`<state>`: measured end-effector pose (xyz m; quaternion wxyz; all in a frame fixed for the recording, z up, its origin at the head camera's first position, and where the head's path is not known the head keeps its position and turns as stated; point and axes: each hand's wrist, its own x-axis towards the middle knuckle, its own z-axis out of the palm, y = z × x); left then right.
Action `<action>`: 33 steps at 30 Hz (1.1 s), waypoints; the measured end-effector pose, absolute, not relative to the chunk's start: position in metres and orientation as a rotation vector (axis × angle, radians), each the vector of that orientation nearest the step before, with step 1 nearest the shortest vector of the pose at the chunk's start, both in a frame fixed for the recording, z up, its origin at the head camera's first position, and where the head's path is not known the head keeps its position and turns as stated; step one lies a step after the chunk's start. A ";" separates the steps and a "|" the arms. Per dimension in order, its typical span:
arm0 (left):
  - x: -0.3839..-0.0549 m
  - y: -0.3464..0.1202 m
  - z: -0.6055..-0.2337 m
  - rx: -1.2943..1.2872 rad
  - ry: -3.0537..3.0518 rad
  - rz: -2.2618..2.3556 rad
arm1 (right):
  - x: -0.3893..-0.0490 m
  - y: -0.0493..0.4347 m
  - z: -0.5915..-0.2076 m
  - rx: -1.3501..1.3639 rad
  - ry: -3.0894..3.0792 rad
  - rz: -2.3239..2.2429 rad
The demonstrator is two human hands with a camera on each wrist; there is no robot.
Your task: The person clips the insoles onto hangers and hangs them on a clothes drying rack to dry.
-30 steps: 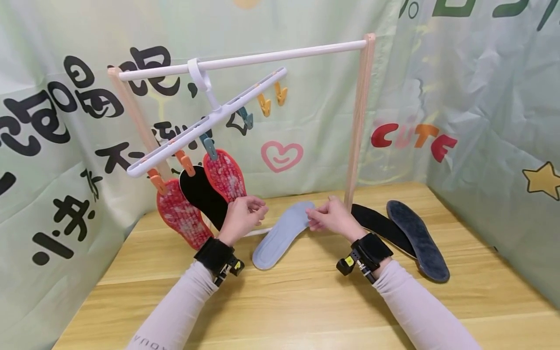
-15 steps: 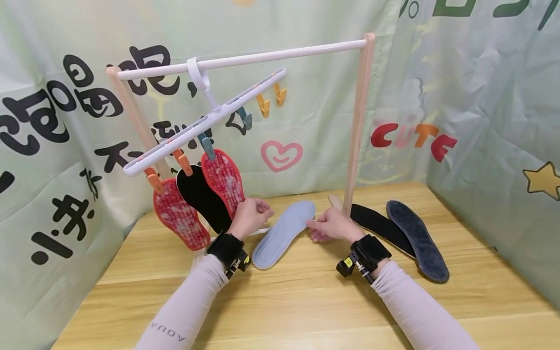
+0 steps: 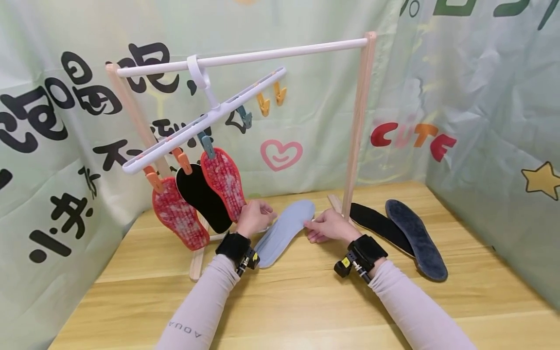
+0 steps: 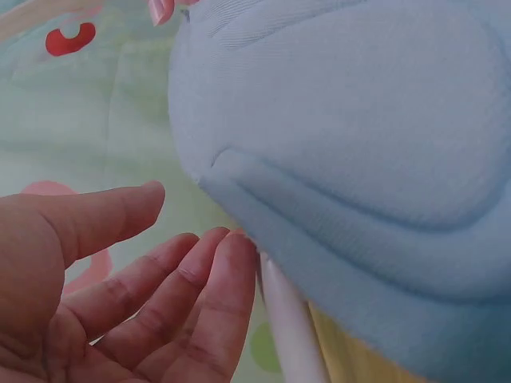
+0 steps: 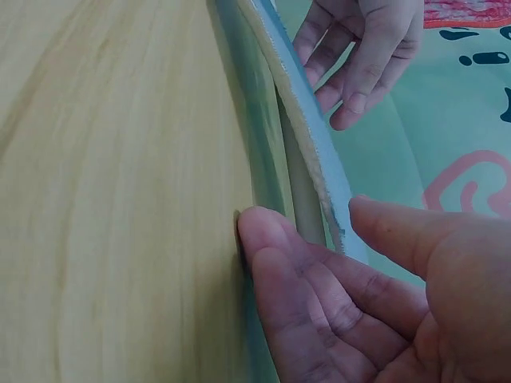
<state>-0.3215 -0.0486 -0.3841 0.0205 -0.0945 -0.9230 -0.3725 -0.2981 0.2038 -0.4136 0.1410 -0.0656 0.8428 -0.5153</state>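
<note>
A pale blue-grey insole [image 3: 286, 228] lies over the rack's low bar on the table. At its left edge is my left hand [image 3: 255, 217], fingers loosely bent; in the left wrist view the fingertips [image 4: 231, 247] reach the edge while the thumb stands apart. My right hand [image 3: 329, 226] is at the opposite edge. In the right wrist view its fingers [image 5: 275, 247] lie low beside the table, with the thumb near the insole's rim; firm contact is not plain. Left of my left hand hang two red-patterned insoles [image 3: 181, 214] and a black insole [image 3: 203, 197].
A white hanger [image 3: 210, 116] with coloured clips hangs from the rack's white rail [image 3: 280, 53]. Two yellow clips [image 3: 263, 104] hold nothing. Right of the wooden post [image 3: 358, 126] lie a black insole [image 3: 380, 226] and a dark grey insole [image 3: 417, 240].
My left hand has moved right, from near the hanging insoles to the pale insole's left edge. My right hand has lowered slightly beside the same insole. The pale insole has barely shifted.
</note>
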 end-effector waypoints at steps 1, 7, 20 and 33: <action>-0.322 -0.048 -0.385 -0.293 -2.866 -1.150 | -0.298 0.204 -0.414 -0.188 2.433 -1.492; -0.320 -0.047 -0.389 -0.297 -2.874 -1.129 | -0.299 0.201 -0.416 -0.187 2.413 -1.521; -0.321 -0.042 -0.396 -0.319 -2.867 -1.062 | -0.301 0.195 -0.422 -0.124 2.365 -1.592; -0.321 -0.039 -0.398 -0.340 -2.868 -1.057 | -0.301 0.194 -0.420 -0.175 2.395 -1.586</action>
